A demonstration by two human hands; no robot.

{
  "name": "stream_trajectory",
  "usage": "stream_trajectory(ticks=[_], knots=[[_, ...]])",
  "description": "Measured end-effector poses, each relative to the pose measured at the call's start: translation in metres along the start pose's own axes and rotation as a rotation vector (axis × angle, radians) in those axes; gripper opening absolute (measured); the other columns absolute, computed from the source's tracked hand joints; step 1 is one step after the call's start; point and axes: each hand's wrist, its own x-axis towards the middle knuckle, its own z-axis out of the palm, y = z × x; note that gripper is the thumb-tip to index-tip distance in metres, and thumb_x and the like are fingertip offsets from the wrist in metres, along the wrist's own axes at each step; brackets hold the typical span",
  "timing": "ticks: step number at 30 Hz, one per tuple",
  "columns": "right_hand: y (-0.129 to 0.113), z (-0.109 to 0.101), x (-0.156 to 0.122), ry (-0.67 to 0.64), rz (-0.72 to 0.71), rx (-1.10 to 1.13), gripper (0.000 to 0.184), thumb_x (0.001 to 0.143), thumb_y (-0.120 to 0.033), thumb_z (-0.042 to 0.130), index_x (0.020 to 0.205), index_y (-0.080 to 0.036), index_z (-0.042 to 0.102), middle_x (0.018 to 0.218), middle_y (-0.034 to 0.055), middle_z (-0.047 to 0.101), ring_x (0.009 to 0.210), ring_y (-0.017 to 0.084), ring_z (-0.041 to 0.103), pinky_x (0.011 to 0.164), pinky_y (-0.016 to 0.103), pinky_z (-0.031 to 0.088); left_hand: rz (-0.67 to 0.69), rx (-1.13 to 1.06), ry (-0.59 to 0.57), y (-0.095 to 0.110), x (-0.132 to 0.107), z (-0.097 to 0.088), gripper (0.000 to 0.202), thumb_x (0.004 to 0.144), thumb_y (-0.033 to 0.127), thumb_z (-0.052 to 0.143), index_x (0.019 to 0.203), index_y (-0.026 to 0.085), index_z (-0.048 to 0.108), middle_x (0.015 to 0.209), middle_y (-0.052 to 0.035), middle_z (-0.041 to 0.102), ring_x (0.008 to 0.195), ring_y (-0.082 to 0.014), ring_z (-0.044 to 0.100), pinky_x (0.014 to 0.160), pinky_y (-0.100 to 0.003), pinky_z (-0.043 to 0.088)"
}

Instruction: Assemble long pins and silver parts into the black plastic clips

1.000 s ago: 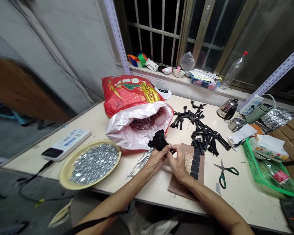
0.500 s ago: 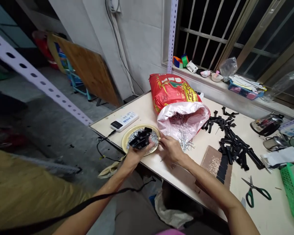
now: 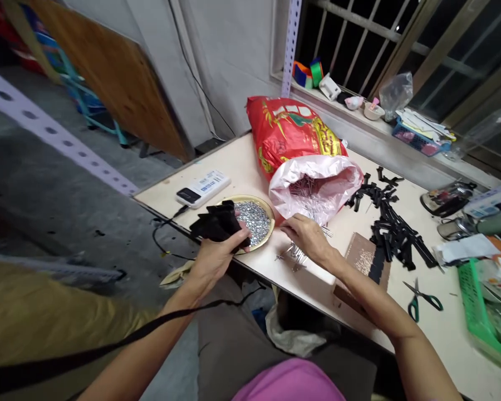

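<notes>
Parts [image 3: 217, 224], black and bunched, sit left of centre in the frame, gripped by the left hand [image 3: 215, 259] with its thumb pressed along them; they look light, stiff and smooth, likely to slide on one another, so the middle of the bunch seems the place to squeeze; the right hand [image 3: 308, 238], near centre, has its fingers bent together, though whether they pinch anything I cannot tell; the plate [image 3: 271, 227] crowds the bunch; bare table [image 3: 244, 167] shows left of the sack [image 3: 290, 131], at upper centre.
</notes>
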Motion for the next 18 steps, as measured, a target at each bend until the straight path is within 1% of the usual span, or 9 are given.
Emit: stream_trajectory(ticks=[2,3,6,7,9,12,14,16,18], knots=[[0.011,-0.001,-0.021,-0.100,0.079,-0.028,0.020,0.094,-0.019,0.047,0.097,-0.016,0.066,0.095,0.0069,0.065,0.087,0.014,0.060,0.074,0.022,0.043,0.001,0.003,-0.066,-0.002,-0.003,0.005,0.048,0.050,0.035,0.080,0.090,0.018,0.059,0.068,0.0036,0.058,0.060,-0.0138,0.056,0.047,-0.023,0.043],[0.013,0.002,-0.029,-0.164,0.104,-0.053,0.020,0.093,-0.018,0.047,0.096,-0.015,0.067,0.095,0.0076,0.065,0.086,0.015,0.061,0.072,0.023,0.043,0.006,0.032,-0.103,-0.004,-0.005,0.008,0.045,0.050,0.034,0.079,0.088,0.018,0.059,0.068,0.0033,0.059,0.060,-0.0141,0.056,0.049,-0.024,0.044],[0.009,0.017,-0.044,-0.336,0.138,-0.143,0.020,0.092,-0.019,0.047,0.094,-0.015,0.067,0.097,0.0106,0.066,0.090,0.020,0.062,0.069,0.026,0.044,0.025,0.205,-0.217,-0.016,-0.008,0.017,0.031,0.054,0.034,0.077,0.076,0.019,0.061,0.065,0.0013,0.061,0.065,-0.0170,0.059,0.066,-0.031,0.051],[0.005,0.023,-0.047,-0.370,0.149,-0.164,0.020,0.092,-0.017,0.047,0.096,-0.014,0.067,0.098,0.0119,0.066,0.092,0.022,0.062,0.069,0.028,0.044,0.037,0.273,-0.264,-0.020,-0.010,0.019,0.026,0.056,0.035,0.075,0.071,0.019,0.061,0.063,0.0007,0.062,0.068,-0.0180,0.060,0.073,-0.032,0.051],[-0.003,0.032,-0.053,-0.393,0.179,-0.189,0.023,0.089,-0.009,0.045,0.099,-0.013,0.065,0.100,0.0143,0.066,0.096,0.025,0.061,0.069,0.029,0.045,0.063,0.379,-0.367,-0.028,-0.013,0.021,0.021,0.061,0.038,0.071,0.065,0.021,0.060,0.063,-0.0004,0.064,0.072,-0.0197,0.062,0.083,-0.034,0.050],[-0.006,0.036,-0.065,-0.343,0.194,-0.180,0.029,0.087,-0.001,0.040,0.103,-0.013,0.061,0.103,0.0144,0.064,0.097,0.024,0.060,0.071,0.030,0.046,0.082,0.469,-0.494,-0.037,-0.019,0.021,0.020,0.064,0.039,0.069,0.072,0.021,0.065,0.078,-0.0025,0.070,0.084,-0.0225,0.064,0.090,-0.038,0.049],[0.002,0.032,-0.075,-0.265,0.238,-0.157,0.027,0.088,-0.001,0.039,0.100,-0.013,0.060,0.100,0.0132,0.065,0.091,0.022,0.059,0.071,0.029,0.045,0.086,0.495,-0.509,-0.043,-0.022,0.022,0.023,0.062,0.038,0.071,0.077,0.022,0.066,0.087,-0.0033,0.072,0.089,-0.0244,0.065,0.092,-0.040,0.049],[0.016,0.024,-0.085,-0.128,0.318,-0.110,0.022,0.090,-0.005,0.040,0.096,-0.012,0.060,0.090,0.0114,0.065,0.079,0.020,0.057,0.067,0.028,0.044,0.089,0.472,-0.510,-0.051,-0.023,0.025,0.024,0.058,0.037,0.074,0.076,0.022,0.066,0.085,-0.0032,0.073,0.089,-0.0256,0.065,0.090,-0.041,0.050],[0.031,0.012,-0.096,0.093,0.338,-0.066,0.018,0.090,-0.010,0.042,0.091,-0.011,0.060,0.080,0.0092,0.063,0.072,0.018,0.054,0.065,0.029,0.043,0.074,0.392,-0.518,-0.061,-0.021,0.031,0.024,0.057,0.037,0.076,0.073,0.023,0.065,0.082,-0.0032,0.072,0.088,-0.0260,0.066,0.084,-0.040,0.053]])
